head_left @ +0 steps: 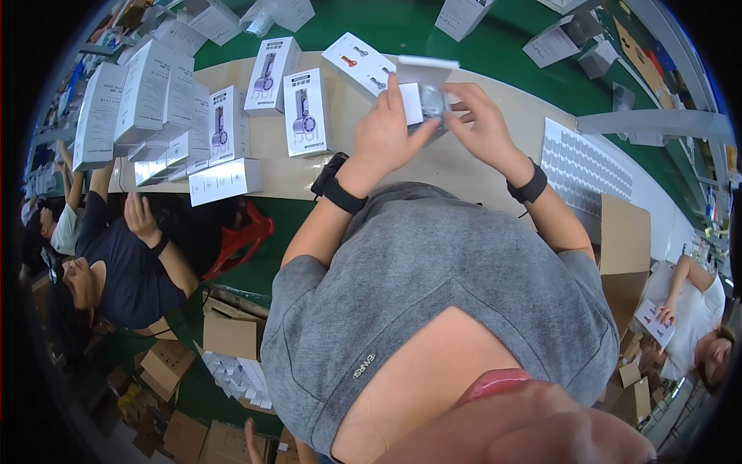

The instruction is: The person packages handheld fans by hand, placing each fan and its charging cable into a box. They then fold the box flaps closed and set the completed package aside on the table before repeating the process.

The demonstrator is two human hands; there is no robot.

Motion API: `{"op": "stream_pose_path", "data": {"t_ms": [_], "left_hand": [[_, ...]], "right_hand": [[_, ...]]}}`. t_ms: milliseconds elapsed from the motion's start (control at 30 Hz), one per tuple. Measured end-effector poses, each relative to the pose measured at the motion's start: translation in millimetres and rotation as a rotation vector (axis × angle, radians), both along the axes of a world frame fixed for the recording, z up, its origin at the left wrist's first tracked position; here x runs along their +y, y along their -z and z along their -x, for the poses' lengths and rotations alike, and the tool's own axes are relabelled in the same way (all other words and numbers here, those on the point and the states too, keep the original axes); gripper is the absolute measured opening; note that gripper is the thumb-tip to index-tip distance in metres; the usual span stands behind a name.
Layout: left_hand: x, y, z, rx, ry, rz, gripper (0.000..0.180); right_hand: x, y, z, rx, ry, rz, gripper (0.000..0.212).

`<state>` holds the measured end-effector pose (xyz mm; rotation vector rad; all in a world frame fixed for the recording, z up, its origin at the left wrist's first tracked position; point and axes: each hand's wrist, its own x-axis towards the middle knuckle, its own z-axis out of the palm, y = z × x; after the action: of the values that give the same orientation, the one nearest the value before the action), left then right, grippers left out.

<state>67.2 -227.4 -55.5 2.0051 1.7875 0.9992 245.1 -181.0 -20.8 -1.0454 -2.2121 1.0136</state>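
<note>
An open white box is held between my hands over the table. Its lid flap is raised on the far side, and a clear-wrapped item shows inside the opening. My left hand grips the box from the left, thumb along the near side. On the right side, my right hand has curled fingers at the opening's edge; exactly what the fingertips pinch is partly hidden. A printed box with small coloured fan pictures lies just beyond my left hand. Another box showing a purple handheld fan is to its left.
Several white boxes are stacked at the left. A sheet of silvery labels lies at the right, near an open cardboard carton. A seated co-worker is at the left, another person at the right. More boxes stand on the green surface beyond.
</note>
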Motion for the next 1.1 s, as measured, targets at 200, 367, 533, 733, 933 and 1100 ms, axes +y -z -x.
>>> {"op": "stream_pose_path", "data": {"t_ms": [200,367,533,733,933,1100], "left_hand": [[-9.0,-9.6,12.3,-0.046,-0.065,0.020,0.067],[-11.1,-17.9,32.6,-0.287,0.057,0.247,0.053],[-29.8,-1.3,34.4,-0.475,-0.085,0.224,0.044],[-21.2,-14.2,4.0,0.157,0.068,-0.538,0.038],[-34.2,-18.7,13.9,0.156,0.243,-0.324,0.030],[-33.8,-12.4,27.1,0.207,0.361,-0.278,0.015]], "right_hand": [[-18.9,28.6,1.1,0.730,0.243,0.778,0.032],[-24.3,41.6,-4.3,0.421,0.172,0.451,0.033],[-15.8,-15.9,8.4,-0.099,-0.065,-0.743,0.025],[-3.8,-14.1,22.8,-0.261,-0.312,-0.713,0.013],[-4.2,-11.9,10.8,-0.170,-0.375,-0.709,0.012],[-20.1,-29.6,-1.9,-0.278,-0.441,-0.506,0.012]]}}
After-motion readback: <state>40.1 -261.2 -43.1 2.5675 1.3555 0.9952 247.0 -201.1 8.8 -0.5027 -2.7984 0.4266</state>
